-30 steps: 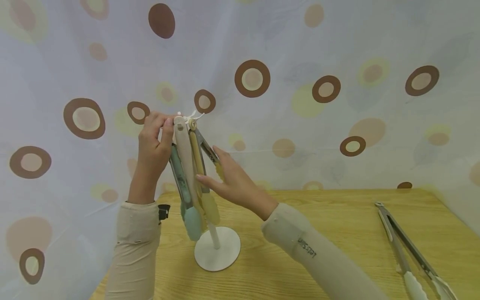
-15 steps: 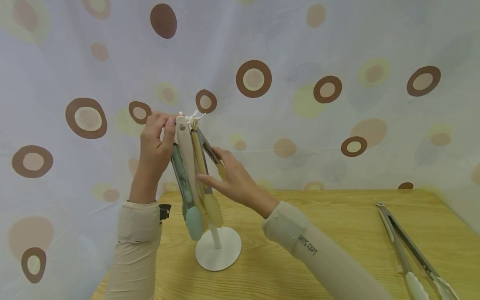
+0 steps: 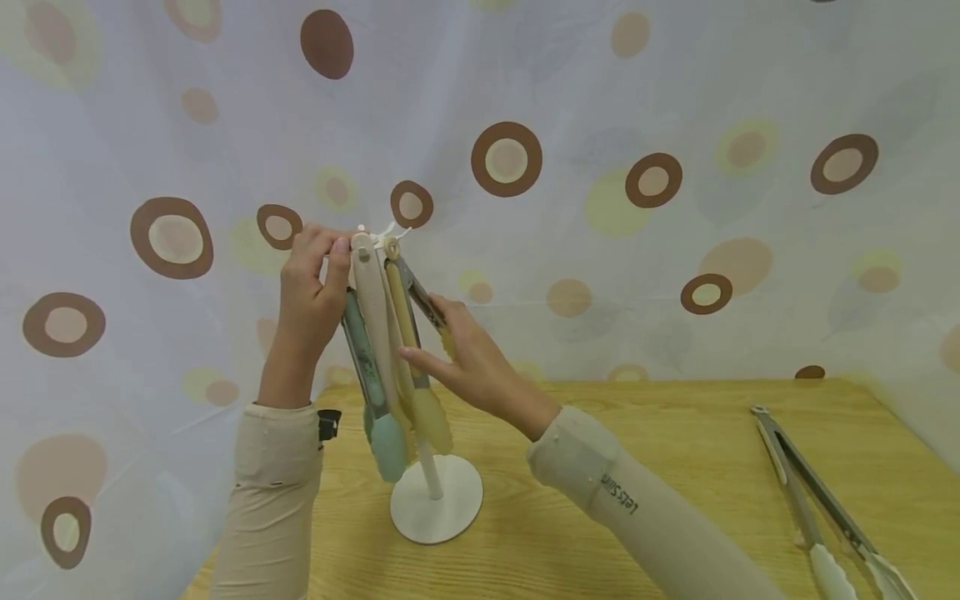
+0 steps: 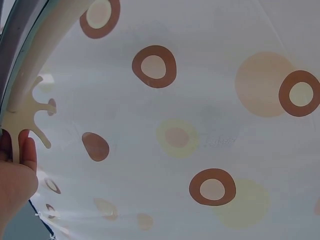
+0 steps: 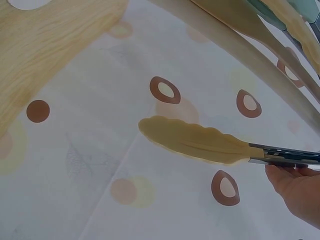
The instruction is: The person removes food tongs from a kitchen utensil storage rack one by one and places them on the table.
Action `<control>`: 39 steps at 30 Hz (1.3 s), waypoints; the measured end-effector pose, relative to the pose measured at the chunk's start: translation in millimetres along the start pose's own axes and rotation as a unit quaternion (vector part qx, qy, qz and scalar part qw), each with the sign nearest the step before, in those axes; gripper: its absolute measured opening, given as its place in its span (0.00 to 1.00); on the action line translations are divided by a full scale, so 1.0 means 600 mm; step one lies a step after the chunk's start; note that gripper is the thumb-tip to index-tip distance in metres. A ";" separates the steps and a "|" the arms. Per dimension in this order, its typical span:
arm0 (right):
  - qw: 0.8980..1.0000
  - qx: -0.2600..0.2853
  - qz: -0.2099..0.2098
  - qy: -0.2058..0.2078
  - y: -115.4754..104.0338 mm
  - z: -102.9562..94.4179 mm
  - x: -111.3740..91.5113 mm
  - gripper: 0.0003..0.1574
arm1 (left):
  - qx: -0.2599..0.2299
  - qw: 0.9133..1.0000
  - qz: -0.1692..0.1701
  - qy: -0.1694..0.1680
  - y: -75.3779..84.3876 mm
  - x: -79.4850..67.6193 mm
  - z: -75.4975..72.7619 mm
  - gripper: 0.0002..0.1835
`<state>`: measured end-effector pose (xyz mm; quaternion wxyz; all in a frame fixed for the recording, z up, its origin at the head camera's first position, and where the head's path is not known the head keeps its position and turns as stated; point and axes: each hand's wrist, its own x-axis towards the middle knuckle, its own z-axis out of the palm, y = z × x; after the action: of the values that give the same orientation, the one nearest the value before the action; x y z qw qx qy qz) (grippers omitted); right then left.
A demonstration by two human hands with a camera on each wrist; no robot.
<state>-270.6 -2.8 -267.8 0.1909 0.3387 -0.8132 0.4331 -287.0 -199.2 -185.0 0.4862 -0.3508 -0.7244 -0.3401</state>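
Note:
A white stand with a round base and a branched hook top stands on the wooden table. My left hand pinches a prong of that top. From the hooks hang teal tongs, a beige utensil behind which little can be seen, and yellow tongs. My right hand holds the yellow tongs, thumb by the near arm and fingers at the far arm, the two arms spread apart. In the right wrist view, fingers meet the metal arm below the scalloped yellow head.
White-tipped metal tongs lie spread on the right side of the wooden table. A pale curtain with brown rings and spots hangs behind and to the left.
The yellow tongs' lower end has swung slightly to the right along with my right hand. My left hand keeps its place at the stand's top.

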 end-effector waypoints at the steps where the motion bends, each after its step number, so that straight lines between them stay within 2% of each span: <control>1: 1.000 0.000 0.000 0.001 0.000 -0.001 -0.001 0.48 | 0.000 1.000 0.000 -0.001 0.000 0.000 0.000 0.16; 15: 1.000 -0.005 -0.007 0.025 -0.003 -0.007 -0.005 0.48 | 0.003 1.000 -0.010 0.001 0.002 0.001 0.001 0.16; 31: 0.995 0.003 -0.025 0.094 0.007 -0.029 -0.015 0.47 | -0.003 1.000 -0.013 0.003 0.003 0.001 0.002 0.16; 35: 0.995 0.040 -0.006 0.086 0.013 -0.037 -0.022 0.47 | -0.001 1.000 -0.013 0.004 0.002 0.000 0.002 0.16; 39: 0.995 0.039 0.009 0.089 0.019 -0.047 -0.029 0.48 | 0.003 1.000 -0.013 0.001 0.001 0.000 0.001 0.16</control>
<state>-265.8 31.9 -269.4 0.2456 0.2988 -0.7785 0.4943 -286.6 -198.1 -185.3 0.4829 -0.3396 -0.7297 -0.3450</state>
